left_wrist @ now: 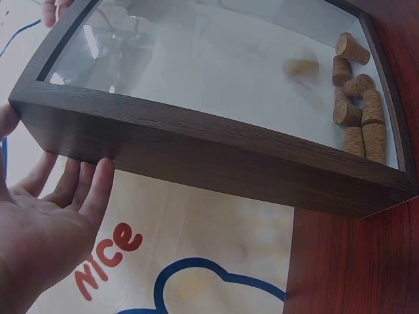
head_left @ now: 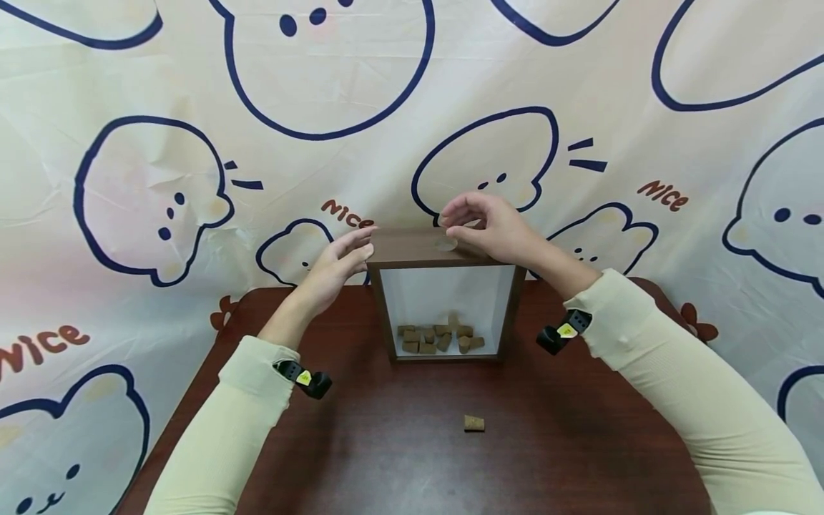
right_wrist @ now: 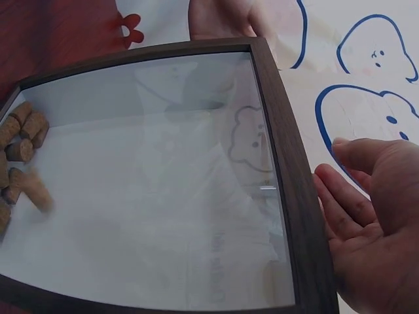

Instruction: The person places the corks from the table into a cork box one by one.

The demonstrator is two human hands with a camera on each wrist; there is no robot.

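A shallow dark-wood box [head_left: 444,263] with a clear front stands upright on the table, several corks [head_left: 427,348] piled at its bottom. One blurred cork [left_wrist: 301,68] is in mid-air inside, just above the pile. At the box's upper left corner, my left hand [head_left: 331,272] rests its fingertips against the side, fingers fairly straight. Over the round hole [head_left: 445,244] in the top hovers my right hand [head_left: 489,225], its fingers loosely bent and nothing seen between them. A single cork [head_left: 474,423] lies on the table in front of the box.
The dark reddish table [head_left: 360,443] extends toward me, in front of the box. Right behind it hangs a cream cloth [head_left: 360,172] printed with blue outlines. Small black cameras are strapped to both wrists.
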